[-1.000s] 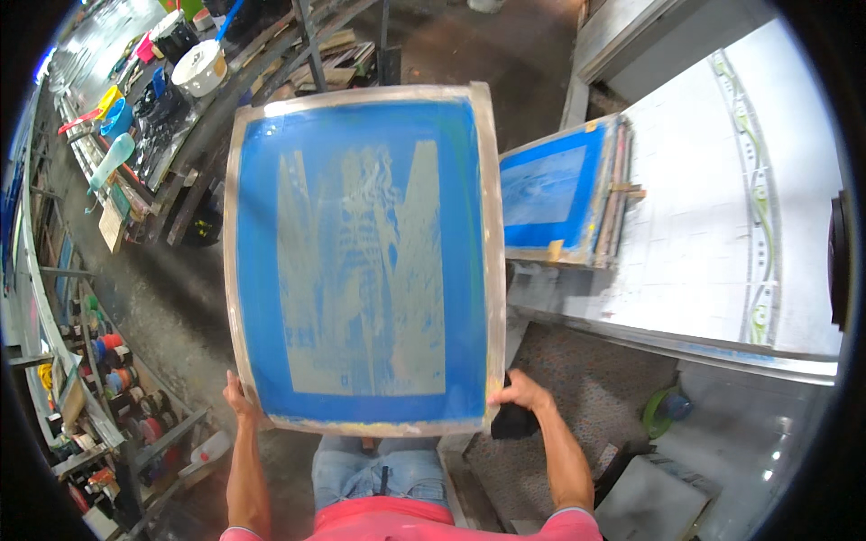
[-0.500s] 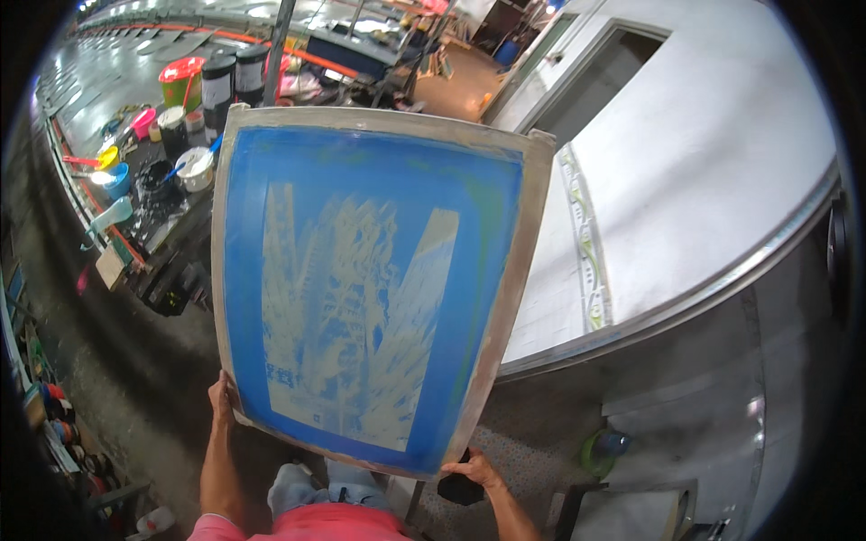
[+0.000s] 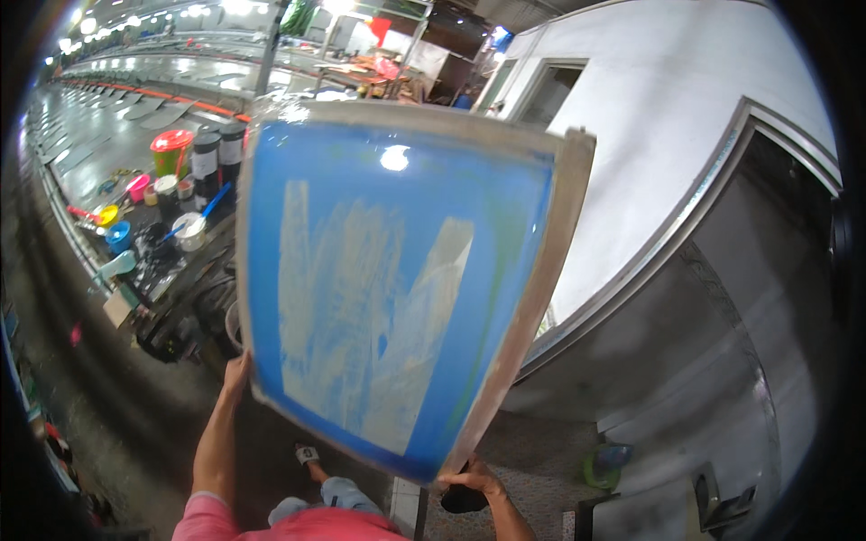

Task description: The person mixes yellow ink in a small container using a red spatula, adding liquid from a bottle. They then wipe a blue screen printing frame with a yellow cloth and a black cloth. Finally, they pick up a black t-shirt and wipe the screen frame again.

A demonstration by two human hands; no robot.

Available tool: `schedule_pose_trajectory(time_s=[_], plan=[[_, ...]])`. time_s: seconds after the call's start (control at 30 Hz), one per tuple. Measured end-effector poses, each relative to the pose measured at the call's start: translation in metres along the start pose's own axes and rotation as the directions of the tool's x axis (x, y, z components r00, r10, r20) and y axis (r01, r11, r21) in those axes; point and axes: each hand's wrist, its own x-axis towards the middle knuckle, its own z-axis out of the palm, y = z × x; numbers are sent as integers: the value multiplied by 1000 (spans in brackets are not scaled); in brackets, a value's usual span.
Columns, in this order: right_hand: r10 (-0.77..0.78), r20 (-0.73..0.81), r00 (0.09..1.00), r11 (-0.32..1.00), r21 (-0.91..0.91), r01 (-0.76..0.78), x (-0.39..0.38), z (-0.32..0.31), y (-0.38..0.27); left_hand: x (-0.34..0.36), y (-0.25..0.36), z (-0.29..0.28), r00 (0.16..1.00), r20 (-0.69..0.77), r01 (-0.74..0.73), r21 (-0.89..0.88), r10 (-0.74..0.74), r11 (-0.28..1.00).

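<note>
Held up before me is a large silk-screen printing frame (image 3: 505, 298), with a blue-coated mesh, pale streaky image areas and a dull greyish rim. A bright light reflects near its top. My left hand (image 3: 236, 371) is closed on the lower part of the left rim. At the bottom right corner, my right hand (image 3: 475, 480) grips the rim, some of its fingers hidden beneath. The screen is tilted and covers much of what lies behind it.
At the left, a workbench (image 3: 149, 261) carries a red-topped green bucket (image 3: 171, 151), black containers (image 3: 205, 158) and small colored paint pots. A white wall (image 3: 649, 81) and a doorway frame (image 3: 622, 266) stand at the right. Beyond the doorway, a green basin (image 3: 600, 471) sits low down.
My view has swung and the screen sits farther right in it, tilted differently, with a new glare spot. More of the right doorway shows, and one foot has come into view. Both hands keep their grip.
</note>
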Motion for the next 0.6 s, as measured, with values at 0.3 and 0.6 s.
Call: schedule_pose_trajectory(time_s=[0.3,0.6], plan=[[-110,-348,931,989,-131,67,49,104,-83,-237,273,180,956,183,-285,408,228,868],[-318,-225,921,805,-577,137,49,181,-91,-211,159,141,998,-51,19,-329,-38,944]])
